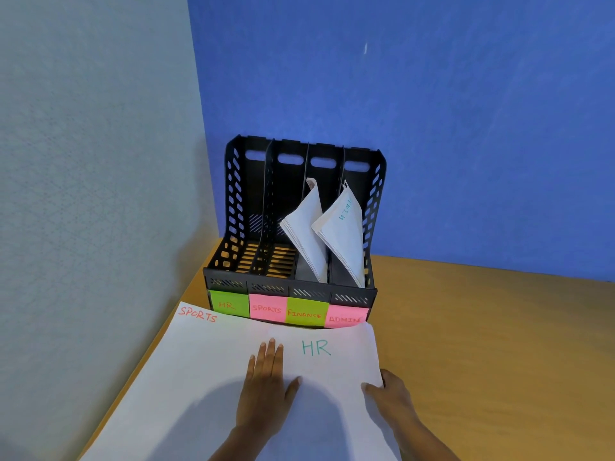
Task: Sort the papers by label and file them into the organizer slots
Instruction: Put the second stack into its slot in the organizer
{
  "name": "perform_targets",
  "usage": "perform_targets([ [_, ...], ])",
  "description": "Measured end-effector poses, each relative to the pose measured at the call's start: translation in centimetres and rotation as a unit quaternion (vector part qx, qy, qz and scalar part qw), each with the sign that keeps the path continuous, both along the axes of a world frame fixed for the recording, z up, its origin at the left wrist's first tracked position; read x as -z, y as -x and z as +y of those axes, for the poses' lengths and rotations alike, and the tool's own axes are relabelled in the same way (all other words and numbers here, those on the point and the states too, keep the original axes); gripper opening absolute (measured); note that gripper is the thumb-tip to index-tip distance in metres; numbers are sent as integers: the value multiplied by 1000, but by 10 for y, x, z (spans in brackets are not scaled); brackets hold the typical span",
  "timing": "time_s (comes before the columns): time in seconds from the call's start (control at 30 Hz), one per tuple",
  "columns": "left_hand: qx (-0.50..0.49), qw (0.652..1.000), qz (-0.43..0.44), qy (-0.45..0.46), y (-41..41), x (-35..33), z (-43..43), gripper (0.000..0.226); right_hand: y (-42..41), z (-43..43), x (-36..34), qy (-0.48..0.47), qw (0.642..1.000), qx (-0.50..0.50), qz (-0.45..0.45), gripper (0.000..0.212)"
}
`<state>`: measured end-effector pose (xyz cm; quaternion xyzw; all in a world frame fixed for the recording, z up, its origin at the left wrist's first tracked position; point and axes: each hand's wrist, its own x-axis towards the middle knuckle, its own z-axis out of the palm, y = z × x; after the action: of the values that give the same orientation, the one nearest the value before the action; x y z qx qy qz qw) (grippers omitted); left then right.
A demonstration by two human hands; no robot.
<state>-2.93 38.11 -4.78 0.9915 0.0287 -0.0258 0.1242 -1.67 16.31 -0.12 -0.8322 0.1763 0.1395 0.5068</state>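
Halfway through the sort: folded papers (304,231) already stand in the FINANCE and ADMIN slots of the black organizer (293,285), while its HR and SPORTS slots sit empty and the HR sheet (336,367) and SPORTS sheet (199,357) lie on the desk (482,344) just in front of it. The left hand (264,390) presses flat on the sheets, fingers straight, as the right hand (387,394) pinches the HR sheet's outer edge, thumb on top. Behind the organizer, a blue wall (432,111) meets a grey wall (83,161) at the corner.
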Motion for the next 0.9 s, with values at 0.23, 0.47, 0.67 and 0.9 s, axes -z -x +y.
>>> perform_targets([
  [0.23,-2,1000,-11,18,-1,-2,0,83,2,1,-2,-202,979,-14,-19,35],
  [0.47,-58,960,-85,259,0,-16,-2,68,-1,5,-40,-186,974,-97,-82,13],
  [0.67,-94,900,-188,382,-17,-51,9,59,-7,18,-115,-127,966,-118,-190,4],
  [0.9,-112,924,-266,252,-52,-104,61,56,-32,48,-193,-150,930,-55,-330,5],
])
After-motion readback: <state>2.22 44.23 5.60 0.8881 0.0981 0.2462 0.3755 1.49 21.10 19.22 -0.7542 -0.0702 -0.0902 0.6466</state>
